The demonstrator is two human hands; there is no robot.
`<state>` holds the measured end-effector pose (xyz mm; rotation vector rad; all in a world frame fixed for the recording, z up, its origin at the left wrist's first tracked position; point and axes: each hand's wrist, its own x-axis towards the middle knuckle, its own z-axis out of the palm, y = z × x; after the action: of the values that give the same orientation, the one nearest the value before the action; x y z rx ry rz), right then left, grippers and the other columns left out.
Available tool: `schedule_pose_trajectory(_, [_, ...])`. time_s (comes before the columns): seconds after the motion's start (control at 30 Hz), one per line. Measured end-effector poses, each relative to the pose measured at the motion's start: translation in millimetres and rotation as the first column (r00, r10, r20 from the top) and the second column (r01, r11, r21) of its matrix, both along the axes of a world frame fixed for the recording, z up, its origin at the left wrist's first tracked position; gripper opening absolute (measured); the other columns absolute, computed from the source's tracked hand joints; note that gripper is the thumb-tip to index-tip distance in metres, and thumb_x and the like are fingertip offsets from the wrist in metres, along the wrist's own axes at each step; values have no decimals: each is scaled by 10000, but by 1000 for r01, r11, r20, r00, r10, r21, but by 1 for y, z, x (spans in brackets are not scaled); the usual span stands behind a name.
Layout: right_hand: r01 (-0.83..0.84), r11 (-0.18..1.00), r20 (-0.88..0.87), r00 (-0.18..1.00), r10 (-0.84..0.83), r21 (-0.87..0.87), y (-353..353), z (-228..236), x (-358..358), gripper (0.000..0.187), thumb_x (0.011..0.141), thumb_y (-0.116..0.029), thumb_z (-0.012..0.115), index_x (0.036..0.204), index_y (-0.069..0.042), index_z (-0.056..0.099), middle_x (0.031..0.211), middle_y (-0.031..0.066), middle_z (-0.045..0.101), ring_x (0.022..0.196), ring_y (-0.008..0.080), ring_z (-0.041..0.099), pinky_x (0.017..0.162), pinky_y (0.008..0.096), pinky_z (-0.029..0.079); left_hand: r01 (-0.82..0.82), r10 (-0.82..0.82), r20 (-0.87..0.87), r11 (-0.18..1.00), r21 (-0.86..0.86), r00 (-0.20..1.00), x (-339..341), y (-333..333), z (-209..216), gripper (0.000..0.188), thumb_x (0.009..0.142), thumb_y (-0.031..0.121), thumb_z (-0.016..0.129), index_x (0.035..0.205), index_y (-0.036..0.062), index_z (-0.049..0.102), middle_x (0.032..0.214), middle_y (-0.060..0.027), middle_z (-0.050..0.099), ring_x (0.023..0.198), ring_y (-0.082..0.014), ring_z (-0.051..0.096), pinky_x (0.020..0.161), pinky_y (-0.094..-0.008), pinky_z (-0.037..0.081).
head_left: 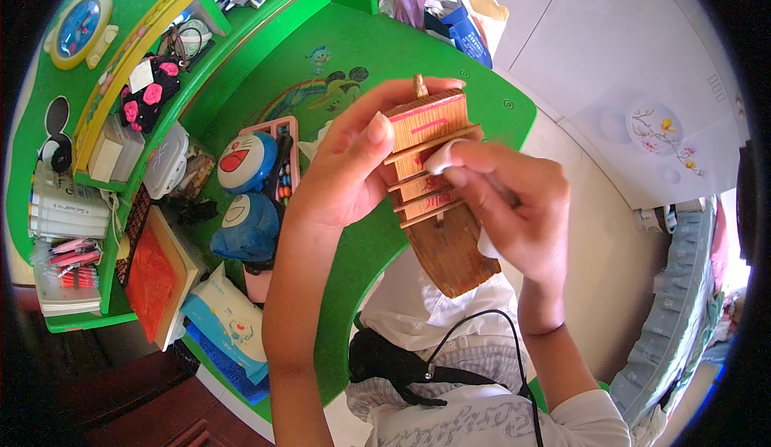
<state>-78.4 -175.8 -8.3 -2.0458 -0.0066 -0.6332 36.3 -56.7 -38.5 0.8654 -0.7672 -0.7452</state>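
My left hand (341, 162) is wrapped round the upper part of a wooden model sailboat (451, 258), thumb along its edge. The boat stands tilted in front of me above the desk's edge. Its lighter sail has several thin cross slats and red markings; a mast tip pokes out at the top, and a darker brown hull is at the bottom. Between thumb and fingertips my right hand (522, 206) pinches a white wipe (439, 159), pressed against the sail between two slats. More white wipe shows below that palm.
The green desk (365, 41) curves around me. On its left are two blue cartoon figures (245, 162), a pink tray (287, 130), a wipes pack (229, 318) and a shelf of stationery. Bags (458, 13) stand at the far edge. A white cabinet (626, 61) is at right.
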Motion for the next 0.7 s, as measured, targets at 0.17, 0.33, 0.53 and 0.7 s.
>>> schedule_pose_trajectory(0.17, [-38, 981, 93, 994, 57, -191, 7, -5, 5, 154, 723, -54, 594, 874, -73, 611, 768, 78, 623, 610, 254, 596, 525, 318, 466, -15, 15, 2, 1000, 27, 1000, 1, 3, 0, 806, 740, 606, 488, 1242, -1, 317, 1045, -221, 527, 953, -302, 558, 816, -386, 470])
schedule_pose_trajectory(0.33, [-43, 980, 84, 995, 60, -192, 4, -4, 4, 150, 721, -50, 600, 869, -66, 616, 755, 75, 626, 599, 248, 600, 526, 308, 467, -32, 32, -9, 999, 15, 999, 2, 3, -1, 799, 746, 607, 478, 1244, 4, 318, 1055, -218, 522, 964, -299, 552, 820, -387, 467])
schedule_pose_trajectory(0.53, [106, 994, 52, 993, -104, -33, -6, 0, 0, 119, 753, -21, 585, 867, -32, 619, 775, 105, 631, 655, 223, 627, 576, 277, 477, 115, -125, -56, 982, -149, 991, 6, 4, -6, 590, 839, 427, 483, 1226, -2, 366, 1219, -128, 438, 1078, -219, 480, 897, -366, 412])
schedule_pose_trajectory(0.7, [86, 995, 41, 996, -84, -56, -4, 2, -2, 123, 757, -14, 581, 876, -30, 609, 771, 108, 627, 665, 220, 626, 585, 273, 477, 104, -110, -28, 983, -152, 994, 6, 3, -7, 584, 837, 419, 492, 1229, 4, 365, 1227, -128, 430, 1086, -198, 469, 901, -361, 408])
